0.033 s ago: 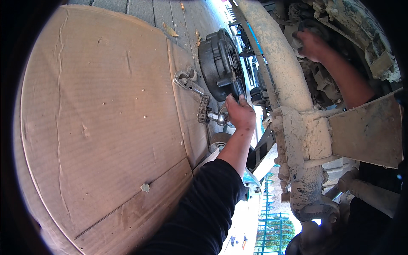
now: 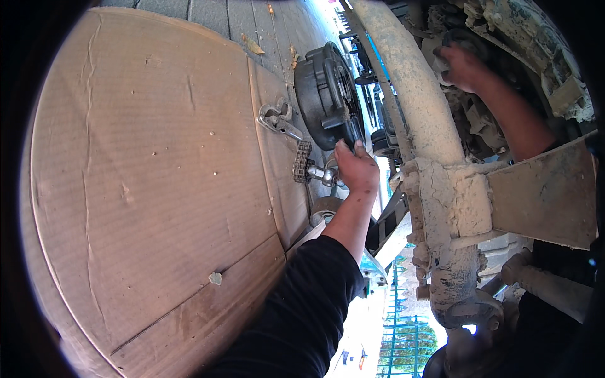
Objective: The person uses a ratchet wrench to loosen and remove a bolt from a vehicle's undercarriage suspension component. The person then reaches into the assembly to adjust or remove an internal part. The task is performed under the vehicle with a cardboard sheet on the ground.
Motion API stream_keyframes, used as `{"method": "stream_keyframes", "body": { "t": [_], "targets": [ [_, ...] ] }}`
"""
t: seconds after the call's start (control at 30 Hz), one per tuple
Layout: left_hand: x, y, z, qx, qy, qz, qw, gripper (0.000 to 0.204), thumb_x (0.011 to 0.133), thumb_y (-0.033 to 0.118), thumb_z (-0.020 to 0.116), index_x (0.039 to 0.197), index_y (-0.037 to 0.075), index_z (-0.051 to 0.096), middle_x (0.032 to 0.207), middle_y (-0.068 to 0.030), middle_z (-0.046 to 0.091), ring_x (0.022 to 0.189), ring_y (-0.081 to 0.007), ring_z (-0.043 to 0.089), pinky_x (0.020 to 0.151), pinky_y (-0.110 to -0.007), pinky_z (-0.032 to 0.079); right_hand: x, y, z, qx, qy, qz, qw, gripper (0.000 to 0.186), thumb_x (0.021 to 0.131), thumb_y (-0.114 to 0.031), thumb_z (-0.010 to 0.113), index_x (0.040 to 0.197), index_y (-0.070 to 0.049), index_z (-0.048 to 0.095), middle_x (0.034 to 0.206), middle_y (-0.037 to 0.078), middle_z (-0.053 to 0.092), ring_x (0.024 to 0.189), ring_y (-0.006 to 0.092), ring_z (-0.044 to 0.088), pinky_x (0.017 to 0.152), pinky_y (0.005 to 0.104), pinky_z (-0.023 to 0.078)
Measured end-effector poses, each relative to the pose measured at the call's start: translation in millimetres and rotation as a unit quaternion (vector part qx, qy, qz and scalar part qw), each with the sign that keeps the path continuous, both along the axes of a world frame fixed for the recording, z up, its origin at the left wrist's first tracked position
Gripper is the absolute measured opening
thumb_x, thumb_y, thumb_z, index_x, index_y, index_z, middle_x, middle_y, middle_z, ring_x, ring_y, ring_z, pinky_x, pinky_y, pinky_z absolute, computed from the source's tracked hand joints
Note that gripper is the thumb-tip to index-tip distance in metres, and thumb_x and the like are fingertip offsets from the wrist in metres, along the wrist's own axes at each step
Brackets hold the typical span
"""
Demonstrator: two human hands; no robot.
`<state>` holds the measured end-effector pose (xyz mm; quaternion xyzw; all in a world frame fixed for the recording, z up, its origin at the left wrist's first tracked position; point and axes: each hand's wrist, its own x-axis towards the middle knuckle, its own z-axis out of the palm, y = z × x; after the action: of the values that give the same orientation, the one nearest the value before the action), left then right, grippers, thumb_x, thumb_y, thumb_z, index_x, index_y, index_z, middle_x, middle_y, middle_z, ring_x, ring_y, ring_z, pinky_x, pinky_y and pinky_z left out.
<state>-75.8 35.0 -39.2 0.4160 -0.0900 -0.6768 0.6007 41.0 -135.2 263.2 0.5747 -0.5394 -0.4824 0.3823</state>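
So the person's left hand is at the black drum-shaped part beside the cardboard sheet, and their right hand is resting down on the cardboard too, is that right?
Not quite. The left hand is at the black drum-shaped part beside the cardboard sheet, but the right hand is not on the cardboard: the head view shows it reaching up into the grimy underside of the vehicle, past the dirty axle tube.

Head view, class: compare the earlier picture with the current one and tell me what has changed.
Nothing has visibly changed. The left hand rests as before on the metal tool beside the black round part at the edge of the cardboard sheet, and the right hand is still up by the dirty axle beam.
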Motion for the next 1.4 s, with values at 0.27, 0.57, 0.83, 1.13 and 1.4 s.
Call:
{"method": "stream_keyframes", "body": {
  "t": [0.27, 0.57, 0.83, 1.13, 1.4],
  "targets": [
    [2.9, -0.1, 1.1, 0.003, 0.002, -0.013, 1.0, 0.038, 0.107, 0.023, 0.061, 0.132, -0.004, 0.053, 0.128, -0.0259, 0.06, 0.119, -0.046, 0.061, 0.101, -0.049, 0.049, 1.7, 3.9, -7.0, 0.004, -0.016, -0.004, 1.0, 0.07, 0.075, -0.004, 0.086, 0.141, -0.009, 0.065, 0.14, 0.02, 0.057, 0.131, 0.0396, 0.058, 0.111, 0.0425, 0.05],
    [4.4, 0.1, 1.0, -0.003, 0.003, -0.012, 1.0, 0.037, 0.107, 0.023, 0.06, 0.131, -0.004, 0.053, 0.127, -0.0254, 0.06, 0.118, -0.0455, 0.061, 0.101, -0.05, 0.049, 2.7, 5.1, -8.5, -0.001, -0.019, -0.004, 1.0, 0.072, 0.073, -0.003, 0.087, 0.142, -0.008, 0.064, 0.141, 0.02, 0.057, 0.132, 0.0398, 0.058, 0.111, 0.0424, 0.05],
    [5.2, -0.5, 1.6, 0.001, 0.009, -0.014, 1.0, 0.035, 0.106, 0.022, 0.061, 0.13, -0.003, 0.053, 0.127, -0.0247, 0.061, 0.118, -0.0448, 0.061, 0.1, -0.05, 0.049, 3.9, 2.8, -7.1, 0.003, -0.016, -0.016, 1.0, 0.072, 0.074, -0.004, 0.086, 0.143, -0.007, 0.064, 0.141, 0.021, 0.057, 0.133, 0.0402, 0.057, 0.112, 0.0423, 0.049],
    [1.6, -0.9, -0.3, 0.001, 0.023, -0.021, 1.0, 0.038, 0.106, 0.023, 0.061, 0.132, -0.004, 0.053, 0.129, -0.0251, 0.06, 0.12, -0.045, 0.061, 0.101, -0.049, 0.049, 3.2, 3.3, -7.0, 0.003, -0.012, -0.013, 1.0, 0.074, 0.076, -0.003, 0.087, 0.145, -0.009, 0.063, 0.143, 0.021, 0.056, 0.135, 0.0397, 0.057, 0.114, 0.0425, 0.048],
    [0.2, -1.2, 0.1, 0.003, 0.014, -0.018, 1.0, 0.038, 0.106, 0.023, 0.061, 0.131, -0.005, 0.052, 0.129, -0.026, 0.06, 0.12, -0.0457, 0.061, 0.102, -0.05, 0.049, 1.2, 4.1, -7.2, -0.001, -0.007, -0.001, 1.0, 0.074, 0.076, -0.004, 0.088, 0.146, -0.01, 0.063, 0.143, 0.021, 0.056, 0.134, 0.0393, 0.057, 0.114, 0.0423, 0.048]
  ]
}}
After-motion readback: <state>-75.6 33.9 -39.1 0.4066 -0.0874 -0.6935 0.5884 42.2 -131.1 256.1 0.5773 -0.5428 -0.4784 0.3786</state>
